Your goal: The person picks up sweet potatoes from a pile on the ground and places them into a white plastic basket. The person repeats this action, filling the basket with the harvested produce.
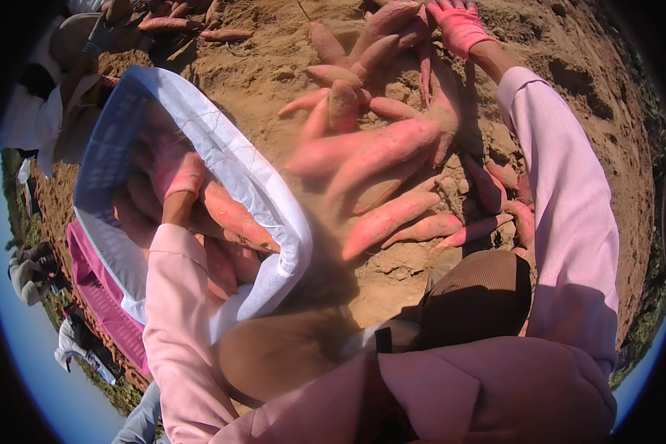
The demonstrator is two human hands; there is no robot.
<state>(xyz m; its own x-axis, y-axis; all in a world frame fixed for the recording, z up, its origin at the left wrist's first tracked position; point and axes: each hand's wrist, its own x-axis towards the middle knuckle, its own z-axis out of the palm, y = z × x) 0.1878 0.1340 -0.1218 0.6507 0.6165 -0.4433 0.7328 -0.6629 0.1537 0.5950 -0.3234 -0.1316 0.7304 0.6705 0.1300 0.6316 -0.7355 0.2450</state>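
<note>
My left hand (175,166), in a pink knit glove, reaches down into a blue plastic crate (108,133) lined with white cloth (222,139). Sweet potatoes (236,213) lie around it in the crate; its fingers are blurred and in shade, so its hold is unclear. At the top edge, my right hand (460,25), in a matching glove, is beside a heap of sweet potatoes (388,155) on dry soil. Its fingertips are cut off by the frame, and whether it grips anything cannot be told.
A pink crate (108,299) stands left of the blue one. More sweet potatoes (169,24) lie at the upper left, near another person (77,44). Other people (30,275) are in the field at the far left. Clods of soil (499,139) lie at the right.
</note>
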